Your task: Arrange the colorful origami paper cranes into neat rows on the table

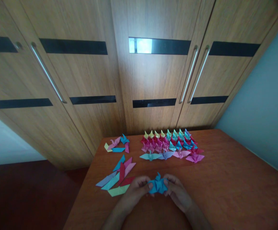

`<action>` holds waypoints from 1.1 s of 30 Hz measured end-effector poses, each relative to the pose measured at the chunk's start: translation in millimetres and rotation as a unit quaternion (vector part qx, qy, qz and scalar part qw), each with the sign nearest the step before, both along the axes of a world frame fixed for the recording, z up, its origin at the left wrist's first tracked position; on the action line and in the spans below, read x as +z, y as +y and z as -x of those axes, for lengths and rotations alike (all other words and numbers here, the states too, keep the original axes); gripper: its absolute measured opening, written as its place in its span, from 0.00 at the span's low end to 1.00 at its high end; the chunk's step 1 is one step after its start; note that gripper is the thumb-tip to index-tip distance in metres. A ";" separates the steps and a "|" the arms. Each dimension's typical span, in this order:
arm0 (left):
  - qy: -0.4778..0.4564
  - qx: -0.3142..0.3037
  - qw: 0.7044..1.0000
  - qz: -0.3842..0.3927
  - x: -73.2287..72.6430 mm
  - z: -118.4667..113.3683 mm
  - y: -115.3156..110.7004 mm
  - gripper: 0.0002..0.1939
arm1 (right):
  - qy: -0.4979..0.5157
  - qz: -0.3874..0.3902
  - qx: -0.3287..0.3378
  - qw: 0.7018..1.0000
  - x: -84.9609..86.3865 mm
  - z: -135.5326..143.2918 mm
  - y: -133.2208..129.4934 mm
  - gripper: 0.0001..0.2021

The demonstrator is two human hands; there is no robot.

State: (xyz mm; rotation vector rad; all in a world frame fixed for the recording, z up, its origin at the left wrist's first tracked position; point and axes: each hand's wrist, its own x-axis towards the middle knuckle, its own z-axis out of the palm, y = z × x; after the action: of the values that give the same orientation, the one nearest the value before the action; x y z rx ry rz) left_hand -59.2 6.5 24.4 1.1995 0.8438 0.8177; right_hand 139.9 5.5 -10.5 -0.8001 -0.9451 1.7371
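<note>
A blue origami crane [158,184] is held between my two hands near the front of the table. My left hand [139,190] pinches its left wing, and my right hand [176,190] grips the right wing between thumb and fingers. The crane's narrow tip points up and away from me. Left of my left hand lie several folded paper strips [111,180] in blue, lilac, red, pink and green. Beyond my hands, rows of finished paper cranes [158,145] in yellow, teal, red, pink and blue stand close together.
At the table's back left is a small group with a blue folded piece [124,139], a pink one [115,142] and a few strips. The brown table [225,179] backs onto a wooden wardrobe [153,76] with metal handles. A pale wall [261,105] runs along the right.
</note>
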 end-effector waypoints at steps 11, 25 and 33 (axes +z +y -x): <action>-0.149 0.080 0.982 0.089 -2.6 7.0 3.5 0.13 | 0.084 0.010 -0.071 0.994 -5.0 -6.9 7.0 0.17; 0.067 0.159 0.985 0.012 -8.0 -1.6 11.4 0.20 | -0.342 -0.165 -0.160 0.911 11.3 14.9 -10.0 0.15; 0.115 0.115 0.985 -0.049 -23.9 -1.3 16.3 0.20 | -0.462 -0.208 -0.170 0.845 5.9 30.9 -16.7 0.11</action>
State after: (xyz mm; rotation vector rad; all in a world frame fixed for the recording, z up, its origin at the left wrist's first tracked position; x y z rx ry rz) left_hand -57.9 22.8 0.5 1.3165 1.1581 0.9262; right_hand 109.1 -11.2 -4.5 -1.4365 -1.6138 0.7223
